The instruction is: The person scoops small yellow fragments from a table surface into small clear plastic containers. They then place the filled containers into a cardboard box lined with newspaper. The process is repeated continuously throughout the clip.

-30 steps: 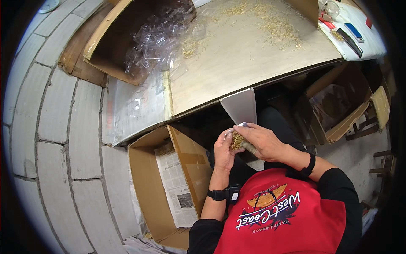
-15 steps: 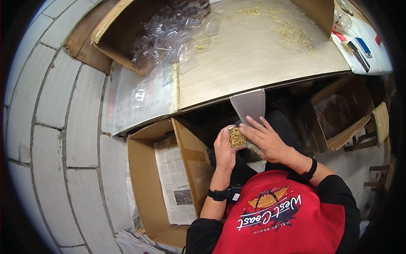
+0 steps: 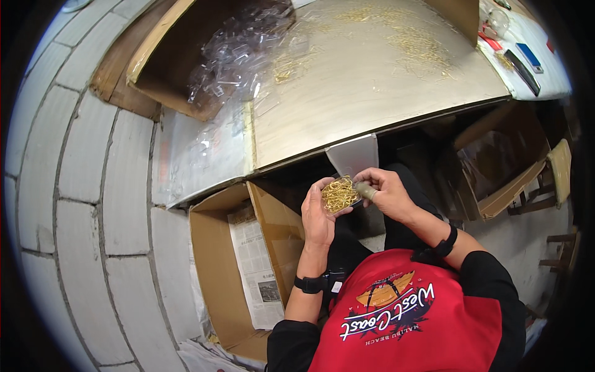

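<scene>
A small clear plastic box (image 3: 356,201) heaped with thin, bent gold-coloured wire pieces (image 3: 338,194) is held over my lap, just short of the table's front edge. My left hand (image 3: 318,214) wraps round its left side and underside, the thumb along the near left wall. At the box's right rim is my right hand (image 3: 385,193), its fingers curled and pinched together. A greyish-green cover (image 3: 365,190) sits on one of its digits. Whether it grips the rim or a wire piece is too small to tell.
More gold wire pieces (image 3: 418,53) lie scattered on the table (image 3: 334,111). Clear plastic boxes (image 3: 232,59) spill from a tipped carton (image 3: 158,46). Below the table's edge stand a newspaper-lined carton (image 3: 207,273) and another carton (image 3: 502,192). A white flap (image 3: 356,155) hangs at the table's front.
My right hand has gone from lying flat over the wire pieces to a pinch at the box's right rim, uncovering the heap. The box and my left hand have shifted slightly left in view.
</scene>
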Tool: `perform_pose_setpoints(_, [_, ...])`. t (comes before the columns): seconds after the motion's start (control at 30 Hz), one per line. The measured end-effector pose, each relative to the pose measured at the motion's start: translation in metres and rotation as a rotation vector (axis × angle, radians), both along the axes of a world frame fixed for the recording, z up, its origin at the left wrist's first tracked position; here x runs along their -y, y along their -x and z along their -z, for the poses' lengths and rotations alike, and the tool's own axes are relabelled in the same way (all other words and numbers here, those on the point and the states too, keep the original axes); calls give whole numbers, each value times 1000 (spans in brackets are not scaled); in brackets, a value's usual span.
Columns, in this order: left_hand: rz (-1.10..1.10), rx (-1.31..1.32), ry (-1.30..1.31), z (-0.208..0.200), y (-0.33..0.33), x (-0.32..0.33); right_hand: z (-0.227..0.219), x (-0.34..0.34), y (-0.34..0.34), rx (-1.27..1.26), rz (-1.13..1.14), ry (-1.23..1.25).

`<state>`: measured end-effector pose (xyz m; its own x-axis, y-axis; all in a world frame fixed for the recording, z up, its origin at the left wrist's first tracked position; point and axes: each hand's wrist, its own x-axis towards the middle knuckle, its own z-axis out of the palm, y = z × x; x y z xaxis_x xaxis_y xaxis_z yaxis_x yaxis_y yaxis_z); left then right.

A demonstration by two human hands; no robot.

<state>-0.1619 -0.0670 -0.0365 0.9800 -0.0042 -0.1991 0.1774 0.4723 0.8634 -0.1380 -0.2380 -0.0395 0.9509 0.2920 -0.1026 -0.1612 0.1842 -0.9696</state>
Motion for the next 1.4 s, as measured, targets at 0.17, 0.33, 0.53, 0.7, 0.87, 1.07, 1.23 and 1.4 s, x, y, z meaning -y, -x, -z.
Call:
perform_pose_setpoints(0.17, [-4,-20,-5,-4,-6,15,-3,4,-2,119,83,139])
perform_pose_setpoints(0.33, [-80,-40,-88,-41,-16,-18,-17,10,-11,106,78,-25])
perform_pose_setpoints(0.53, [-400,61,-169,-97,-8,-158,0,13,-16,136,42,60])
perform_pose_setpoints(0.7, [-756,-41,-442,-57,35,-267,21,27,-19,72,47,243])
perform_pose_setpoints(0.87, [-836,-392,-373,94,73,-326,23,36,-27,68,100,357])
perform_pose_setpoints(1.07, [-956,-546,-175,213,75,-321,6,3,-35,144,21,427])
perform_pose_setpoints(1.23, [-947,-606,-563,275,78,-341,-5,-18,-38,274,-105,608])
perform_pose_setpoints(1.4, [-1009,-193,-1187,135,37,-323,-23,-18,-40,456,6,644])
